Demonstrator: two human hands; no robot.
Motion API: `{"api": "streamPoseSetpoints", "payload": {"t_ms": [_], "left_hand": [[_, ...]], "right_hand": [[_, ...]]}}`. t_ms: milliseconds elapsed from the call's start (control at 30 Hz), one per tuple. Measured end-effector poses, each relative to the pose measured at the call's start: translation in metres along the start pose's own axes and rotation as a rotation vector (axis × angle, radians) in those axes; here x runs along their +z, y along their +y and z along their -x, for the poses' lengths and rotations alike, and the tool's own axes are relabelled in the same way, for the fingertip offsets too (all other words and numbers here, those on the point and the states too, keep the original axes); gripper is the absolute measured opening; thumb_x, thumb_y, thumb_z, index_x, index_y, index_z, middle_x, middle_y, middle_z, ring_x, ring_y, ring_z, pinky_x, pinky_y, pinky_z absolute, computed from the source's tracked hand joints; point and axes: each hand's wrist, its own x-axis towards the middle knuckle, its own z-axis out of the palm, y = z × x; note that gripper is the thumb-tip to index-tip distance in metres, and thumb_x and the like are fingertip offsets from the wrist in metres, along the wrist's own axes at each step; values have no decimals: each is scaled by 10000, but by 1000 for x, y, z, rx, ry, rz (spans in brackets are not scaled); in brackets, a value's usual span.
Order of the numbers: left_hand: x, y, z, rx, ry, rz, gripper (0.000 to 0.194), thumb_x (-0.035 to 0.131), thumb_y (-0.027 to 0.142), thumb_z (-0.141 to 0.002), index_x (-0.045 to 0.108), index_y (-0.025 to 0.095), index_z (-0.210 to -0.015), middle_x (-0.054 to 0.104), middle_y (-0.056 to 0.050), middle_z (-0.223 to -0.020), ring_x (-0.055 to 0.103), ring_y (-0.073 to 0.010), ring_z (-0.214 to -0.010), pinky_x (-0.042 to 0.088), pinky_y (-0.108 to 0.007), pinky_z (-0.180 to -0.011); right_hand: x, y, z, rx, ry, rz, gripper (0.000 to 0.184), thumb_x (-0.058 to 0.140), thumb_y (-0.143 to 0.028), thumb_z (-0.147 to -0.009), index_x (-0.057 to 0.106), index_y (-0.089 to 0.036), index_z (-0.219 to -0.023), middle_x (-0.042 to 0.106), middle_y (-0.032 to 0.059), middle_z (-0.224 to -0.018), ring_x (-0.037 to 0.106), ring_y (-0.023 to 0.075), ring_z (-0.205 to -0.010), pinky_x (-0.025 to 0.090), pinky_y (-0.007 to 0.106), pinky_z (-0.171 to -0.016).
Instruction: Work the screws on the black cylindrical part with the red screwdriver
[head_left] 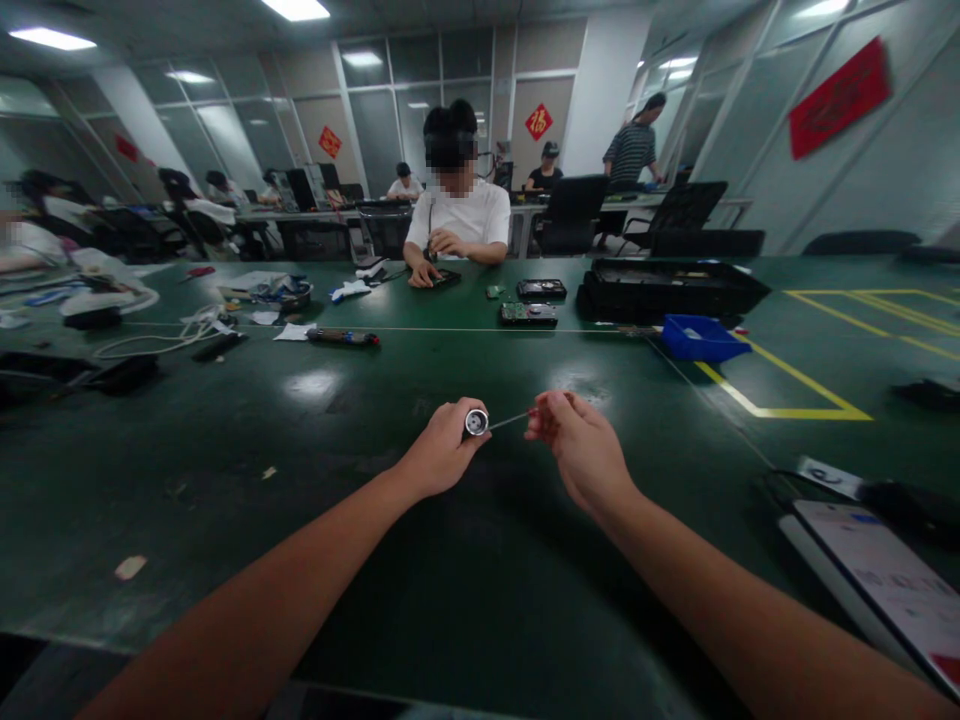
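Note:
Over the green table, my left hand [444, 446] is closed around a short dark cylinder with a silver-rimmed end [476, 423]. Its round end faces me, and the rest is hidden in my fingers. To the right, my right hand [581, 440] pinches a thin metal rod [510, 421] between thumb and fingers. The rod slants down leftward to the cylinder's side; whether its tip touches the cylinder or goes behind it, I cannot tell. Whatever handle the rod has is covered by my right fingers.
A phone [877, 570] lies at the right front. Farther back are a blue tray [703, 338], a long black bin [667, 290], hard drives [529, 314] and a pen-shaped tool [343, 337]. Cables [176, 335] clutter the left. Opposite, a co-worker [457, 215] handles a dark part.

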Motion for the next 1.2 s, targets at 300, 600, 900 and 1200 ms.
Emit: {"api": "streamPoseSetpoints", "payload": {"t_ms": [300, 600, 900, 1200], "left_hand": [[1, -2, 0, 9, 1, -3, 175, 578, 259, -921, 543, 207, -1084, 612, -43, -1028, 546, -224, -974, 426, -378, -860], [1, -5, -1, 40, -8, -25, 177, 574, 293, -933, 536, 200, -1078, 610, -48, -1008, 541, -228, -951, 426, -367, -832], [2, -8, 0, 62, -13, -19, 193, 556, 338, -944, 535, 198, -1076, 616, -52, -1001, 545, -231, -937, 426, -374, -840], [2, -5, -1, 26, -13, -30, 181, 584, 287, -924, 546, 201, -1078, 614, -46, -1003, 542, -225, -941, 426, -369, -825]], "right_hand": [[0, -11, 8, -196, 55, 231, 216, 519, -407, -959, 597, -206, -973, 662, 35, -844, 649, 171, -754, 536, 354, -736], [-1, -24, 17, -420, 1, 715, 229, 589, -434, -923, 625, -214, -872, 689, 14, -716, 645, 153, -625, 465, 281, -599], [-5, -27, 16, -606, 22, 921, 332, 667, -481, -865, 593, -195, -715, 609, -19, -586, 556, 116, -486, 390, 252, -502], [-6, -30, 19, -605, -206, 865, 250, 552, -266, -910, 571, -164, -1138, 723, 73, -918, 698, 191, -791, 523, 314, -716]]}}
